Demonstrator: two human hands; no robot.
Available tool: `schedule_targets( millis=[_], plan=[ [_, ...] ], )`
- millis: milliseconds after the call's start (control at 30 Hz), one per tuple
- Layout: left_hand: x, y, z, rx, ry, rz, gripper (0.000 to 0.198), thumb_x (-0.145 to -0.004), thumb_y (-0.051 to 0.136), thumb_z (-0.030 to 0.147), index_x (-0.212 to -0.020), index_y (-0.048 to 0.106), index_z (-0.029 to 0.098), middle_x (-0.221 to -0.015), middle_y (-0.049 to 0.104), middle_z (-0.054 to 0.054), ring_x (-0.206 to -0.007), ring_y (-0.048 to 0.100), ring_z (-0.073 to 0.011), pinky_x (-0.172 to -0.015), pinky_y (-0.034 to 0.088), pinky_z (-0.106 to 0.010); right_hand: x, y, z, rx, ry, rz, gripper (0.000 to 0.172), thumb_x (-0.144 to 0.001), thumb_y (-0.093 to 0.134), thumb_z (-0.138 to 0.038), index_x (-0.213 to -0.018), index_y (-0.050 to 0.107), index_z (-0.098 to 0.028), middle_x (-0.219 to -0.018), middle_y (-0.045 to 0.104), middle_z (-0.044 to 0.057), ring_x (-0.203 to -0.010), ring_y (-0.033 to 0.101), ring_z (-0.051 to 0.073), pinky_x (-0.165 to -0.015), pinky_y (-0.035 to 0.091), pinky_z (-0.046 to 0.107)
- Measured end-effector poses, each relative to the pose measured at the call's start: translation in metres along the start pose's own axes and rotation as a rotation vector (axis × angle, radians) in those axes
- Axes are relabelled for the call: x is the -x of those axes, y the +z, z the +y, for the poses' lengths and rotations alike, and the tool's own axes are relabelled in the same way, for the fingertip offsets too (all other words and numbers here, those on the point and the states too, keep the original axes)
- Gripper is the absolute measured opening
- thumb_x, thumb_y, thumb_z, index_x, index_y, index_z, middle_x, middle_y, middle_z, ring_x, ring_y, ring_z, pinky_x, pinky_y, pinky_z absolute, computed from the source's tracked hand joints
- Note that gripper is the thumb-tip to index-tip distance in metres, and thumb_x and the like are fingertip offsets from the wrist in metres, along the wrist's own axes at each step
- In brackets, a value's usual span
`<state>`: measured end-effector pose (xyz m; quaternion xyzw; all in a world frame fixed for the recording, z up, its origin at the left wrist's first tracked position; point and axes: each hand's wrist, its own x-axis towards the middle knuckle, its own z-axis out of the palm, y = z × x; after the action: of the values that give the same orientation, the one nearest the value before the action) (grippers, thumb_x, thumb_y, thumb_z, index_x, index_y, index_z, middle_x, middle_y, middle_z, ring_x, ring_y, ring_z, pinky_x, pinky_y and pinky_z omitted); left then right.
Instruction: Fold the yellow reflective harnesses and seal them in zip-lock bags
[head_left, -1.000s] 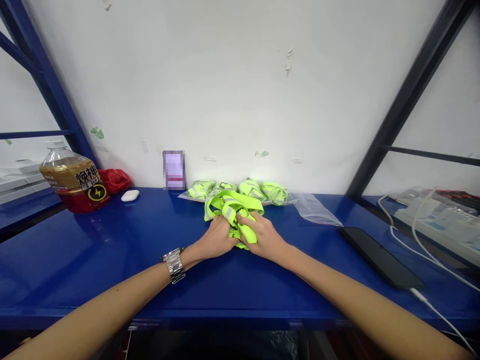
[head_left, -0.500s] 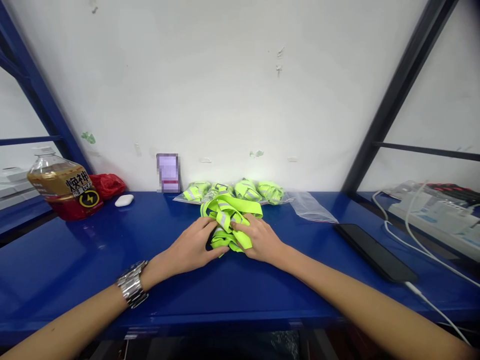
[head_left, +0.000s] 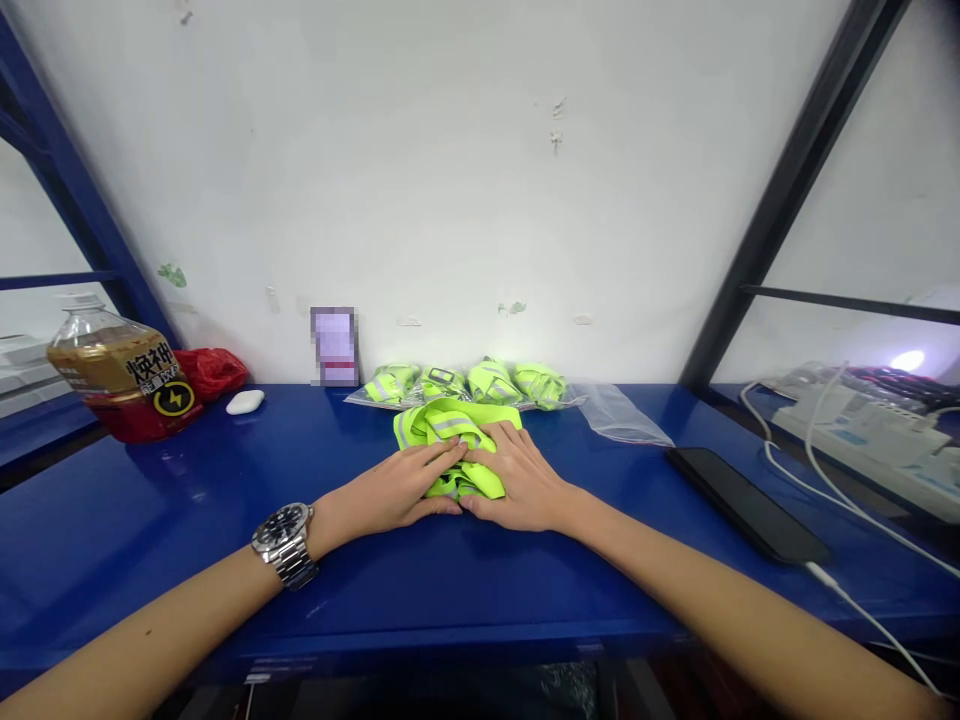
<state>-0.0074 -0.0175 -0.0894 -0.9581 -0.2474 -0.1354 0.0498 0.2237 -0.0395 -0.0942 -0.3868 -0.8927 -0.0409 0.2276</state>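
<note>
A bundle of neon yellow-green reflective vest [head_left: 448,428] lies on the blue shelf top [head_left: 225,520] in front of me. My left hand [head_left: 397,492], with a steel watch on its wrist, lies flat on the near left of the bundle, fingers stretched out. My right hand [head_left: 517,480] presses flat on the bundle's right side, fingers spread. The fingertips of both hands meet on the fabric. Behind the bundle, several folded vests in clear bags [head_left: 465,383] line the wall.
An empty clear bag [head_left: 622,415] lies right of the packed vests. A black phone [head_left: 746,503] with a white cable sits at right. At left stand a drink bottle [head_left: 120,375], a red bag [head_left: 214,370] and a small white case [head_left: 245,402]. Dark frame posts rise on both sides.
Both hands went from gripping and bunching the vest to lying flat on it. The bundle is pressed lower and more compact. The left arm has drawn back a little.
</note>
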Motion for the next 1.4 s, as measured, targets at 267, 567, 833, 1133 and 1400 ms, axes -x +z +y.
schedule_targets(
  millis=[267, 567, 833, 1133, 1400],
  plan=[
    [-0.003, -0.004, 0.011, -0.12, -0.026, -0.046, 0.054, -0.097, 0.037, 0.046, -0.138, 0.034, 0.011, -0.128, 0.055, -0.019, -0.118, 0.055, -0.0293, -0.097, 0.046, -0.041, -0.002, -0.002, 0.006, -0.049, -0.188, -0.035, 0.06, -0.079, 0.062, -0.037, -0.131, 0.045, -0.013, -0.11, 0.054, 0.014, -0.105, 0.046, 0.028, -0.095, 0.041, 0.044],
    [-0.003, -0.001, 0.005, -0.026, -0.051, 0.029, 0.034, -0.099, 0.034, 0.04, -0.113, 0.051, 0.014, -0.106, 0.062, -0.012, -0.101, 0.061, -0.0238, -0.089, 0.049, -0.039, -0.004, -0.006, 0.012, -0.119, -0.187, -0.037, 0.036, -0.082, 0.058, -0.021, -0.117, 0.05, -0.016, -0.11, 0.054, 0.013, -0.103, 0.052, 0.024, -0.088, 0.047, 0.038],
    [-0.015, -0.002, 0.002, 0.273, -0.093, 0.071, 0.026, -0.099, 0.037, 0.034, -0.111, 0.052, 0.018, -0.108, 0.061, -0.009, -0.101, 0.058, -0.0204, -0.091, 0.047, -0.036, 0.001, -0.012, 0.014, -0.203, -0.028, -0.005, 0.03, -0.091, 0.051, -0.031, -0.118, 0.053, -0.016, -0.112, 0.062, 0.012, -0.103, 0.058, 0.024, -0.089, 0.046, 0.037],
    [-0.024, 0.006, 0.012, 0.361, -0.188, 0.158, 0.022, -0.097, 0.041, 0.034, -0.094, 0.055, 0.018, -0.092, 0.062, -0.005, -0.083, 0.057, -0.0178, -0.078, 0.045, -0.03, 0.009, -0.017, 0.015, -0.293, 0.042, 0.0, 0.039, -0.085, 0.06, -0.035, -0.119, 0.052, -0.017, -0.119, 0.061, 0.012, -0.107, 0.057, 0.025, -0.089, 0.044, 0.036],
    [-0.031, 0.001, 0.011, 0.58, -0.255, 0.163, 0.025, -0.095, 0.042, 0.034, -0.089, 0.058, 0.016, -0.085, 0.063, -0.003, -0.076, 0.056, -0.0155, -0.072, 0.043, -0.027, -0.004, -0.025, 0.016, -0.344, 0.203, -0.033, 0.041, -0.081, 0.065, -0.039, -0.112, 0.053, -0.016, -0.082, 0.063, 0.003, -0.073, 0.053, 0.019, -0.066, 0.042, 0.029]
  ],
)
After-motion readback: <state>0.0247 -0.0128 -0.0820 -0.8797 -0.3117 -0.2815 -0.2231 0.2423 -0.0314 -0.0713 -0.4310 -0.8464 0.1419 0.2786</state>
